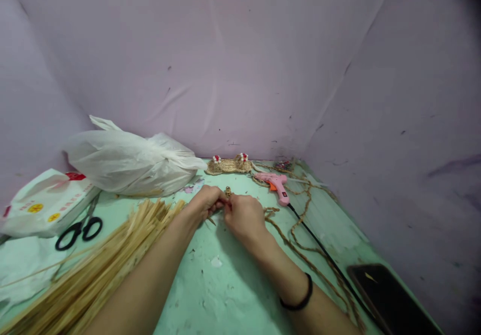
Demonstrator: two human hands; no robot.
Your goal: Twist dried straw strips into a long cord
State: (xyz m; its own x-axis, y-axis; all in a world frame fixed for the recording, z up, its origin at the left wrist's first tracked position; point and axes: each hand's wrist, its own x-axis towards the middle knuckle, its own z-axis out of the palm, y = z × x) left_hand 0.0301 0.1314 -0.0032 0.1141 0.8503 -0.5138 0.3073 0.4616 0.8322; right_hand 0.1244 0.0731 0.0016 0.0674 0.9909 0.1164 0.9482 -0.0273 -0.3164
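My left hand (207, 202) and my right hand (245, 219) meet over the green table, fingers pinched closed. Between their fingertips is a small straw braid (228, 191), its knotted top poking out above. A pointed straw tip (211, 220) sticks out below my left hand. The rest of the piece is hidden by my fingers. Just right of my right hand lies a long braided straw cord (280, 230), running toward the front right. To the left, under my left forearm, is a bundle of dry straw strips (108, 265).
Behind my hands stand woven straw pieces (229, 165) with red-and-white flowers. A pink glue gun (277, 184) trails a black cable. A dark phone (391, 300) lies front right. Black-handled scissors (80, 229), a white plastic bag (139, 162) and a box (52, 204) are left.
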